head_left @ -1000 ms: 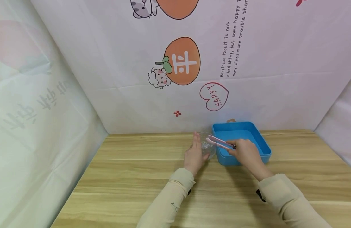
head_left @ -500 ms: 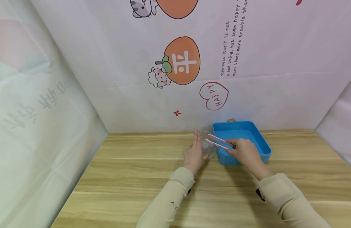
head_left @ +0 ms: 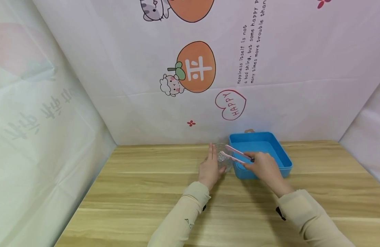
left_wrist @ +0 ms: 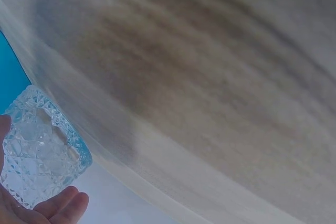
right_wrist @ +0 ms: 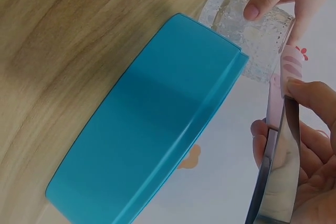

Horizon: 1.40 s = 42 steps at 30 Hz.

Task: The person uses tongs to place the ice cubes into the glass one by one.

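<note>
My left hand (head_left: 209,169) holds a clear cut-glass cup (left_wrist: 42,145) upright on the table, thumb on its near side and fingers along its left. Pink-tipped metal tongs (head_left: 237,151) are in my right hand (head_left: 265,166), gripped between thumb and fingers. Their tips stand spread apart at the cup's mouth. In the right wrist view the metal arms of the tongs (right_wrist: 286,171) run down past my thumb. What the cup contains is too unclear to tell through the patterned glass.
A blue rectangular box (head_left: 257,145), open at the top, stands just right of the cup, under my right hand. The wood-grain table (head_left: 140,192) reaches back to a white printed cloth (head_left: 140,116). Another white cloth (head_left: 48,154) hangs along the left side.
The tongs' tips have spread wider apart over the cup. My left hand has stayed on the cup, and the box has not moved.
</note>
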Tool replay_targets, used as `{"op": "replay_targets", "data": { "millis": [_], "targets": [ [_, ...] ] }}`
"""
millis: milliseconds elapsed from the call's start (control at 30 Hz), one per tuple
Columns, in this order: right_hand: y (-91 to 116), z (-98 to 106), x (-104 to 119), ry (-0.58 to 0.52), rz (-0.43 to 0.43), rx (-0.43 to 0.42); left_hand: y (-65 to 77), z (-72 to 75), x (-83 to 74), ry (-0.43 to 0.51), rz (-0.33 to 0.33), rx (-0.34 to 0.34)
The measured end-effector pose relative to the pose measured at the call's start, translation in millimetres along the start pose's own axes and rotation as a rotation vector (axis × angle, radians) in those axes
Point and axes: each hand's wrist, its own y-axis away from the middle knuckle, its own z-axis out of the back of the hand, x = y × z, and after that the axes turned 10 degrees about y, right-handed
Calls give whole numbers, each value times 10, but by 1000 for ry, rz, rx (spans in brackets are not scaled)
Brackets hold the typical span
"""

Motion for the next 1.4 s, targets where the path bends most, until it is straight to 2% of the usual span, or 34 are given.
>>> {"op": "replay_targets", "data": {
  "millis": [300,533,667,900,1000,1100,1267,1400],
  "targets": [
    [0,-19,-3,-9,-12,-43,3,-10,12,2,15,10],
    [-13,99,-121,-19,-79,-142,-9,-16,12,4,15,17],
    [-19,181,-284,-30,-112,-228,-10,-15,9,17,27,36],
    [-42,343,-720,-25,-253,-346,-10,-18,10,27,29,42],
    [-11,368,-931,-5,-301,-367,-13,-31,23,28,31,41],
    [36,350,-1131,14,-356,-343,-12,-41,31,30,28,32],
    [147,266,-1409,28,-467,-228,-8,-29,35,28,22,24],
    [256,188,-1543,31,-505,-156,3,-9,34,35,18,16]
  ]
}}
